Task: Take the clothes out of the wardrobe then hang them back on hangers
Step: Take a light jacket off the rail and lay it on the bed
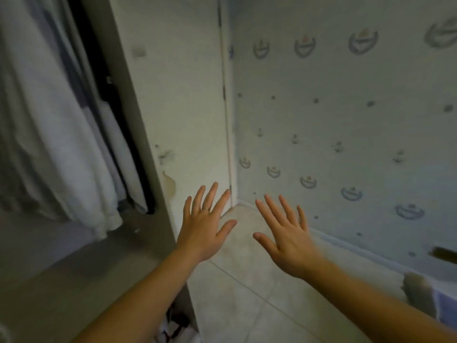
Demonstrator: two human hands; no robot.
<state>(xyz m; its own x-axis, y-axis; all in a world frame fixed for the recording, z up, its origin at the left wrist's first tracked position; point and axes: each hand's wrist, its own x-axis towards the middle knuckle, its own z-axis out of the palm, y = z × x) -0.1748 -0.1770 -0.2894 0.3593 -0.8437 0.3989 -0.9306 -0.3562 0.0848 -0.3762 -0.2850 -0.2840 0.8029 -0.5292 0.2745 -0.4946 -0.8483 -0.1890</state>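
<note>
Pale white and light-blue clothes [57, 134] hang inside the open wardrobe [138, 134] on the left of the head view; their hangers are out of sight above. My left hand [205, 224] is held out flat with fingers spread, a ring on one finger, in front of the wardrobe's side panel. Beside it, my right hand [286, 236] is likewise spread and holds nothing. Both hands hover to the right of the clothes and touch none of them.
The wardrobe's white side panel [183, 95] meets a wall with pale patterned wallpaper [346, 120] at a corner. Light floor tiles [247, 293] lie below. A grey shelf [61, 256] runs under the hanging clothes. Some dark items [175, 323] sit low by the wardrobe's base.
</note>
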